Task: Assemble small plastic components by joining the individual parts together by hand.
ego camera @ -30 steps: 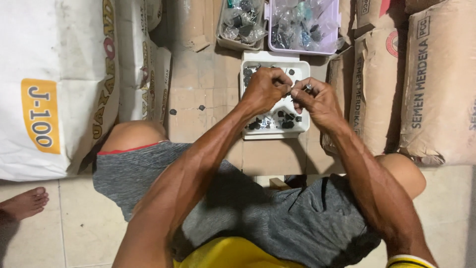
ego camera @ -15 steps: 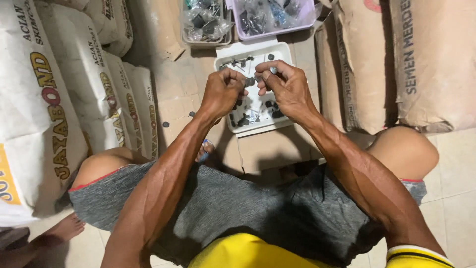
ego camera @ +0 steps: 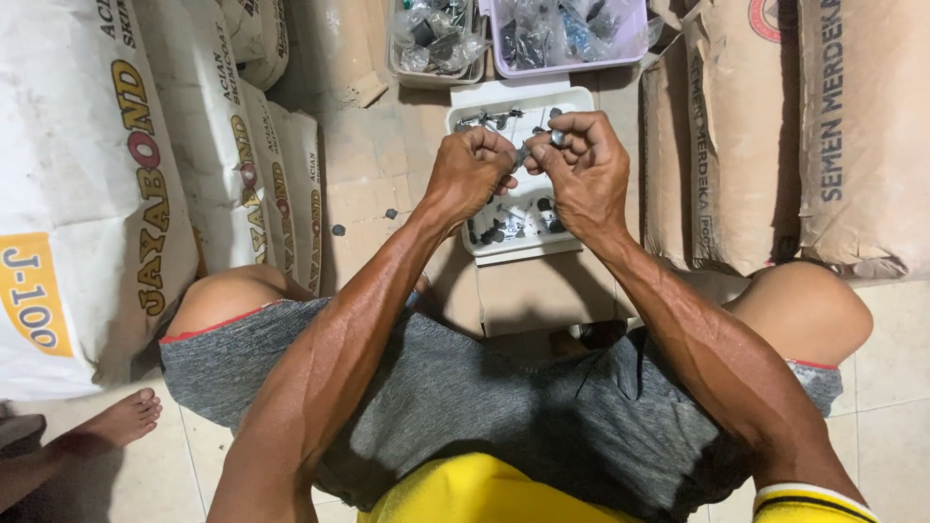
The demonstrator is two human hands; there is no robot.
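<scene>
1. Head view, nearest to me: a yellow shirt hem (ego camera: pixel 484 494) at the bottom edge, then grey shorts (ego camera: pixel 465 407) across both thighs. Knees spread left and right.
2. Someone else's bare foot (ego camera: pixel 121 421) rests on the pale tiled floor (ego camera: pixel 891 387) at lower left, beside the white sacks.
3. Both forearms run up from the lap and meet above the tray.
4. Left hand (ego camera: pixel 470 174): fingers curled into a closed fist, thumb side turned toward the other hand. It pinches one end of a small dark metal part (ego camera: pixel 523 155).
5. Right hand (ego camera: pixel 581 169): fingers bent and closed, tips clamped on the other end of the same part. The two hands nearly touch; I cannot make out the part's exact shape, too small.
6. The part sits in the air between the two hands, directly over the white compartment tray (ego camera: pixel 581 97).
7. The tray lies on a flat cardboard box (ego camera: pixel 542 291) and holds small dark and silvery hardware pieces in its cells.
8. Beyond the tray: a grey bin (ego camera: pixel 431 73) and a lilac bin (ego camera: pixel 581 63), both with bagged small parts.
9. Flanks: white sacks (ego camera: pixel 97 194) stacked left, brown paper sacks (ego camera: pixel 775 145) right.
</scene>
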